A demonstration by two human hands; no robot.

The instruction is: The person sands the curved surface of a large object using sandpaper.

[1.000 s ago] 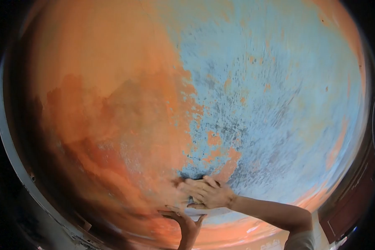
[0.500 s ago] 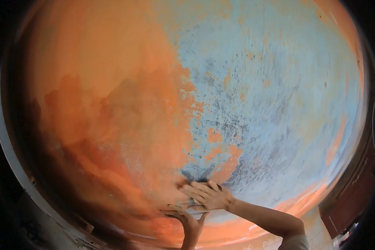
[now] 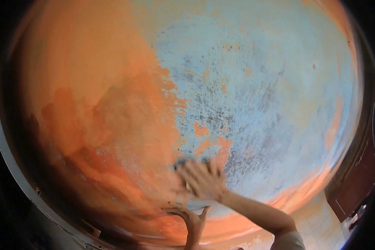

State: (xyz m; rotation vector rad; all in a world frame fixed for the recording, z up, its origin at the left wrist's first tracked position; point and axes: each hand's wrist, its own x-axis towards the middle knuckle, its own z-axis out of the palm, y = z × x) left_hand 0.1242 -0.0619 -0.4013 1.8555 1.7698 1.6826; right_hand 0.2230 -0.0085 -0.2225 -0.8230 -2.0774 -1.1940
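Note:
A large curved surface fills most of the view, its left side orange (image 3: 112, 62) and its right side worn pale blue (image 3: 279, 104) with dark scuffs. Near the bottom middle, my right hand (image 3: 202, 181) lies over the paint border, fingers spread and smeared by motion. Whatever is beneath its palm is hidden. Just below, my left hand (image 3: 192, 218) is against the lower part of the surface, thumb and fingers apart. A pale patch shows between the two hands; I cannot tell whether it is paint or an object.
A grey curved rim (image 3: 12, 162) runs down the left edge. At the lower right are a dark red panel (image 3: 352, 187) and pale tiled floor or wall (image 3: 316, 221). Small orange patches (image 3: 201, 129) dot the blue area above my right hand.
My right hand has moved up on the surface, with its fingers more spread. My left hand stays low with little change. The view has shifted slightly, so the surface pattern sits further left.

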